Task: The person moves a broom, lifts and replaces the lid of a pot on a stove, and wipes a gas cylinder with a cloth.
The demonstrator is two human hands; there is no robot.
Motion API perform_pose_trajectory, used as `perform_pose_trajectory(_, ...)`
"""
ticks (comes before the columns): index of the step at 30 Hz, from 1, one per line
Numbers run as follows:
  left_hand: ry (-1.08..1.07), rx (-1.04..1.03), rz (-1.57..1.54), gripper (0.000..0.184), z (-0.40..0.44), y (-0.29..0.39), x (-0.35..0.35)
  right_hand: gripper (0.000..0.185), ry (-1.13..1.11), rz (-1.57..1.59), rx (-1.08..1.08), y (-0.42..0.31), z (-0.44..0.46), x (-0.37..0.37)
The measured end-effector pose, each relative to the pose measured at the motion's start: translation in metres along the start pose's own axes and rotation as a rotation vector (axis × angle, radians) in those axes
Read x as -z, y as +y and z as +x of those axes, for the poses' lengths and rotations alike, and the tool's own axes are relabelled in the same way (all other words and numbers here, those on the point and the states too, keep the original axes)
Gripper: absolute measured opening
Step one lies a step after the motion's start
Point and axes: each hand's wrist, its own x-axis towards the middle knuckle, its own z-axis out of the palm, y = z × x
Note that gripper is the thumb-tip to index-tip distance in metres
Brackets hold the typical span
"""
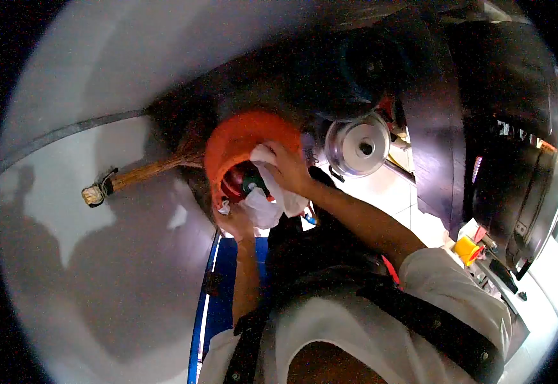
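Note:
An orange bucket (253,125) is in front of me, its opening facing up toward my head. Inside it, a dark red and dark green rounded object (235,181) shows in part; I cannot tell its kind. Thin white material, like a plastic bag (263,210), lies bunched across the bucket's near side. My right hand (284,168) is closed on the upper part of this bag, over the bucket's right side. At the near left rim my left hand (238,222) is closed around the bag's lower edge, touching the bucket; its fingertips are partly hidden.
Left of the bucket, a straw broom (148,171) lies with its tied end against the pale wall. A round steel pot or lid (358,144) stands to the right. Dark cabinet-like panels (509,192) rise farther right, with a yellow container (466,249) near them.

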Motion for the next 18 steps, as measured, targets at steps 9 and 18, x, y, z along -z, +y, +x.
perform_pose_trajectory(9,0.060,0.346,-0.344,0.044,0.067,-0.018,-0.029,0.050,-0.293,-0.129,0.170,-0.039,0.157,-0.001)
perform_pose_trajectory(18,-0.103,-0.147,0.110,0.038,0.081,0.010,-0.072,0.049,0.038,0.245,-0.012,-0.017,0.116,0.048)
